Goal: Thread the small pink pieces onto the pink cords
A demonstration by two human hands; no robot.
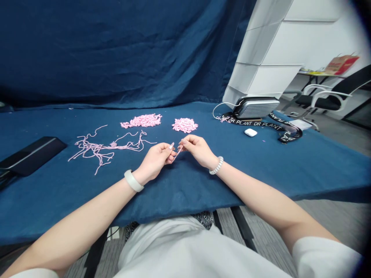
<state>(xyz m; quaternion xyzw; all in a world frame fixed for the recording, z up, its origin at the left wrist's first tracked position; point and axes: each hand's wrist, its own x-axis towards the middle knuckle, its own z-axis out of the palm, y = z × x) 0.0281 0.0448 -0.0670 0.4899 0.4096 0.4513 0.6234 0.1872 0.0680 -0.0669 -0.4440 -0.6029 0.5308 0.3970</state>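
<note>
A short length of pink yarn runs between my two hands, just above the blue-covered table. My left hand is closed in a pinch on one part of it. On the other side, my right hand pinches the yarn between thumb and forefinger. Left of my hands lies a loose tangle of pink yarn strands. Beyond them sit two heaps of small pink pieces: a wider heap and a rounder heap. Whether those pieces are knotted yarn is too small to tell.
At the left edge lies a dark flat case. To the right stand a silver ribbed box with a white cable, a black lettered strap and a white earphone case. A blue curtain hangs behind the table.
</note>
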